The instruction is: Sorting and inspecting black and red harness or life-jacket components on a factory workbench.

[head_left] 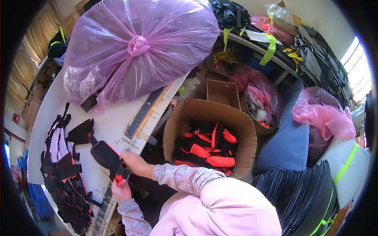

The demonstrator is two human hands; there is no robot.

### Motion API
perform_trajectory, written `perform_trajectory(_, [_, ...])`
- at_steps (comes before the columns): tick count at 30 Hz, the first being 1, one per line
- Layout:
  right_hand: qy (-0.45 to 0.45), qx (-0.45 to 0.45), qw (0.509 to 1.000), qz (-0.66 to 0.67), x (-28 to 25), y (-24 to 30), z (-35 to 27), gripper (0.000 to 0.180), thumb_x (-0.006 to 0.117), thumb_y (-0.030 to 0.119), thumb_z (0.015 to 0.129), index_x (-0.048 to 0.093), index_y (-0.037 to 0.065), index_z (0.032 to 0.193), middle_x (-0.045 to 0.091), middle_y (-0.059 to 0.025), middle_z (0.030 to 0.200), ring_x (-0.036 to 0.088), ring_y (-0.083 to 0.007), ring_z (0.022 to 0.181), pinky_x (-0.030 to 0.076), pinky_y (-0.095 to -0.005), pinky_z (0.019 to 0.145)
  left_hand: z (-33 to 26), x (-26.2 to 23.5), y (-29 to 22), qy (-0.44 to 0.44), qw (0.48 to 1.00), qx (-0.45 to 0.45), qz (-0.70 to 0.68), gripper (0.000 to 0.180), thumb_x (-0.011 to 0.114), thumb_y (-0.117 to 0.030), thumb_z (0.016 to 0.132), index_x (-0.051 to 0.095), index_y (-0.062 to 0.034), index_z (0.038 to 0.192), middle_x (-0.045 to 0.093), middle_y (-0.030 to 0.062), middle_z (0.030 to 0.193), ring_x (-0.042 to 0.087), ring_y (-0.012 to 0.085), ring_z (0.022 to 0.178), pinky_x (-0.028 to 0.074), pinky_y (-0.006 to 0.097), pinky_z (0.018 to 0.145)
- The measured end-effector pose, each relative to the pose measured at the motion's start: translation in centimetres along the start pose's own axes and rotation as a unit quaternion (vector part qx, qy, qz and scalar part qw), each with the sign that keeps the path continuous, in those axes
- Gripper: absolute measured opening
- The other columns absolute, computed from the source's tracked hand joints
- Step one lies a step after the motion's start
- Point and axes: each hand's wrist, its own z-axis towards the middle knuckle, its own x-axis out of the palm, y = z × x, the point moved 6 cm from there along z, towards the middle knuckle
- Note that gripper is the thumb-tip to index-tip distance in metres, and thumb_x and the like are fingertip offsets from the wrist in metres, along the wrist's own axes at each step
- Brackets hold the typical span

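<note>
A black padded strap [104, 155] with red edging lies over the table's near edge, its wide rounded end flat on the white top. My right hand [136, 163] is closed on its narrow part, beside a dark, shiny piece that looks like a buckle [123, 171]. Just below, my left hand [121, 190] pinches the strap's lower end, where a bit of red [119, 179] shows at the fingertips. Farther left on the table lies a long heap of similar black pieces [65, 173], some with white or red faces. One loose black piece [80, 132] rests near the padded end.
A huge tied pink plastic bag [138, 78] covers the table's far part. Right of the table [104, 114] stands a cardboard box [173, 129] holding black and red pieces. Beyond are a smaller box [223, 91], pink bags [321, 112] and a stack of dark sheets [295, 192].
</note>
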Motion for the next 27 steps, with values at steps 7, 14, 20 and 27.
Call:
perform_trajectory(7, [0.007, 0.169, 0.955, 0.244, 1.2, -0.9, 0.0, 0.013, 0.057, 0.003, 0.079, 0.050, 0.003, 0.090, 0.052, -0.0035, 0.072, 0.052, -0.0130, 0.071, 0.044, -0.0268, 0.063, -1.4, 6.1, 0.1, 0.180, 0.971, -0.104, -0.120, 0.046, 0.043, -0.023, 0.086, 0.048, 0.0026, 0.124, 0.053, 0.0137, 0.125, 0.050, 0.0268, 0.116, 0.036, 0.043, 0.101])
perform_trajectory(14, [0.113, 0.254, 0.757, 0.591, 4.3, 2.6, -0.8, 0.006, 0.055, 0.012, 0.090, 0.054, 0.006, 0.089, 0.054, 0.0019, 0.080, 0.052, -0.0065, 0.076, 0.045, -0.0221, 0.069, -0.2, 2.4, -3.7, -0.042, 0.996, -0.004, 0.081, 0.031, 0.041, -0.028, 0.089, 0.057, -0.0009, 0.093, 0.063, 0.0088, 0.091, 0.062, 0.0182, 0.080, 0.052, 0.029, 0.073])
perform_trajectory(20, [0.100, 0.270, 0.585, 0.758, 2.5, 4.8, 0.5, 0.009, 0.056, 0.016, 0.091, 0.055, 0.007, 0.094, 0.058, 0.0014, 0.087, 0.057, -0.0101, 0.086, 0.047, -0.0254, 0.080, -0.5, 5.6, -5.2, 0.047, 0.989, -0.012, 0.138, 0.035, 0.042, -0.031, 0.092, 0.056, -0.0029, 0.108, 0.061, 0.0081, 0.104, 0.060, 0.0204, 0.091, 0.048, 0.033, 0.080])
perform_trajectory(27, [0.064, 0.078, 0.939, 0.328, -3.4, 5.1, 3.1, 0.013, 0.056, 0.013, 0.087, 0.048, 0.003, 0.085, 0.053, -0.0037, 0.082, 0.051, -0.0139, 0.077, 0.043, -0.0287, 0.071, -2.4, 8.5, -1.4, 0.102, 0.987, -0.095, 0.075, 0.051, 0.046, -0.039, 0.095, 0.041, -0.0064, 0.133, 0.050, 0.0074, 0.128, 0.049, 0.0196, 0.116, 0.042, 0.033, 0.094])
